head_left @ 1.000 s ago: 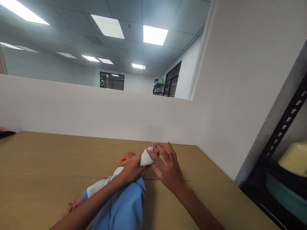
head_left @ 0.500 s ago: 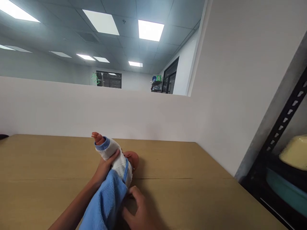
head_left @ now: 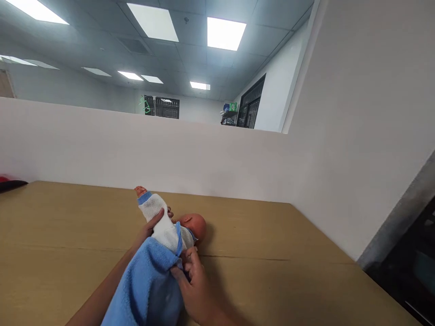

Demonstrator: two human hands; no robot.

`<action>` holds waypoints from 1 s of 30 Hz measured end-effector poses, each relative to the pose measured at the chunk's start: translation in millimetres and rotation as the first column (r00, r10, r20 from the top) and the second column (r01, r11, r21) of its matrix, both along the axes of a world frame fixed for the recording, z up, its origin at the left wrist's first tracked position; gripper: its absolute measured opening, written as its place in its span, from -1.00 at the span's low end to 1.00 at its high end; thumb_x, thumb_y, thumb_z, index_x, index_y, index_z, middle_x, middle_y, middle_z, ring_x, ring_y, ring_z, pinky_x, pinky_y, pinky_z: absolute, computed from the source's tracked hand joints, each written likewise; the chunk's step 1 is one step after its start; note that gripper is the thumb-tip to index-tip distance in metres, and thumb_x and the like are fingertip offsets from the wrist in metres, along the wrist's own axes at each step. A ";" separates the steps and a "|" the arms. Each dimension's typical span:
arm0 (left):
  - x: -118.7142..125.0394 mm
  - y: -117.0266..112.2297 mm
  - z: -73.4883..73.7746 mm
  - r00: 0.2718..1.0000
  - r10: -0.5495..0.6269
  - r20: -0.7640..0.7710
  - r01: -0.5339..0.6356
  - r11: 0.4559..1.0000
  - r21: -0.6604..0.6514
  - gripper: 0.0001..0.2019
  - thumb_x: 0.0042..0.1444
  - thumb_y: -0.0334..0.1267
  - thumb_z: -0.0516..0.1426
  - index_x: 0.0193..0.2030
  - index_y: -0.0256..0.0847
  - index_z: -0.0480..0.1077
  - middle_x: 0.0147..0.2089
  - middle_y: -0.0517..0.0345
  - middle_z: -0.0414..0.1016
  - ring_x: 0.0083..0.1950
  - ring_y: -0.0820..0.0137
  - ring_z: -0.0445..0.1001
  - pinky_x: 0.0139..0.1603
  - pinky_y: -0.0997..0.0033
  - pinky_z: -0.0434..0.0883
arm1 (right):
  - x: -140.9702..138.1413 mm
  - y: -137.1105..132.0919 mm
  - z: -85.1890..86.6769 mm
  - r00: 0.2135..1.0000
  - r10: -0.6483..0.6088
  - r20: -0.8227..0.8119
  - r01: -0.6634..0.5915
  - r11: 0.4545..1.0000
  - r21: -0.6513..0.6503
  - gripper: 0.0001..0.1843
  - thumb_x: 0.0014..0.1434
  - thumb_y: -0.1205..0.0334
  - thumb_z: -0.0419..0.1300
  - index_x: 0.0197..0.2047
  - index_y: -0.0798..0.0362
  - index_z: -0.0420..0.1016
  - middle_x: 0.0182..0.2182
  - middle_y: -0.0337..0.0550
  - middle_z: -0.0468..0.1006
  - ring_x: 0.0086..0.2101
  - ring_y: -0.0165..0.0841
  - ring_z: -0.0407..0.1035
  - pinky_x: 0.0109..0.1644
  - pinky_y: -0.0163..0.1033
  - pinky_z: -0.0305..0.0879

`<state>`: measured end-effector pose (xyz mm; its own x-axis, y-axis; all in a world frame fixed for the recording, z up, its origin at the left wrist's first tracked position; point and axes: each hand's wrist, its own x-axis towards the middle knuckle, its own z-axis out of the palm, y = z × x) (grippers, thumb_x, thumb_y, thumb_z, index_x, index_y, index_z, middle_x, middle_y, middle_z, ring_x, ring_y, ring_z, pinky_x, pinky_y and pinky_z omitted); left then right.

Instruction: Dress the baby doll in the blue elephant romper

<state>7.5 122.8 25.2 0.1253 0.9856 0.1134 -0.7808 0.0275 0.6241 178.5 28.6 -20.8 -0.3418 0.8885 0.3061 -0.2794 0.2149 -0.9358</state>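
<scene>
A baby doll lies tilted on its side on the tan table, its head pointing to the right and one arm raised toward the upper left. It wears a white top with blue trim, and blue fleece clothing covers its lower part. My left hand wraps round the doll's upper body and raised arm from the left. On the right, my right hand pinches the blue fabric edge near the doll's waist. The doll's front is mostly hidden from me.
The tan table has a thin seam across it. A low white wall runs behind it, and a white side wall rises at the right. A dark shelf stands beyond the right edge. A dark and red item sits at far left.
My right hand has moved up and closed on the fabric edge. The doll has turned slightly, showing more of its head. My view has shifted a little to the left.
</scene>
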 end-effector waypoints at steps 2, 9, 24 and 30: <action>-5.5 4.8 -5.6 0.998 -0.024 0.064 0.023 1.000 0.013 -0.66 0.06 -0.29 0.49 -0.16 -0.19 0.44 -0.35 0.29 0.54 -0.42 0.40 0.61 -0.34 0.47 0.63 | -0.6 1.7 -2.9 0.986 -0.098 0.138 0.093 0.995 0.042 -0.60 0.33 -0.17 0.33 -0.01 -0.06 0.42 -0.23 -0.16 0.67 -0.21 -0.20 0.55 -0.02 -0.13 0.44; -23.0 19.2 -29.9 0.971 -0.021 0.237 0.016 1.000 0.022 -0.88 0.39 -0.26 0.28 -0.11 -0.24 0.44 -0.29 0.25 0.53 -0.34 0.40 0.59 -0.27 0.40 0.63 | 29.0 -0.5 4.4 0.797 -0.123 0.591 0.003 0.980 0.201 -0.63 0.19 -0.15 0.44 -0.16 -0.08 0.52 -0.25 -0.22 0.56 -0.23 -0.22 0.42 -0.16 -0.20 0.23; -29.5 18.1 -30.4 0.949 0.111 0.294 -0.080 0.990 -0.118 -0.78 0.49 -0.19 0.21 -0.20 -0.26 0.46 -0.33 0.23 0.53 -0.36 0.42 0.57 -0.32 0.40 0.62 | 35.7 4.2 -6.8 0.840 -0.035 0.541 -0.106 0.968 0.228 -0.78 0.29 0.19 0.17 -0.36 -0.03 0.22 -0.46 -0.38 0.23 -0.41 -0.40 0.11 -0.31 -0.27 -0.01; -27.3 19.0 -35.3 0.960 0.111 0.255 -0.089 0.991 -0.096 -0.79 0.49 -0.19 0.21 -0.17 -0.27 0.47 -0.31 0.21 0.53 -0.34 0.41 0.58 -0.30 0.40 0.62 | 30.2 17.7 -20.1 0.848 0.020 0.529 -0.102 0.987 0.126 -0.96 0.24 0.26 0.17 -0.23 -0.02 0.35 -0.41 -0.37 0.31 -0.37 -0.41 0.16 -0.28 -0.34 0.09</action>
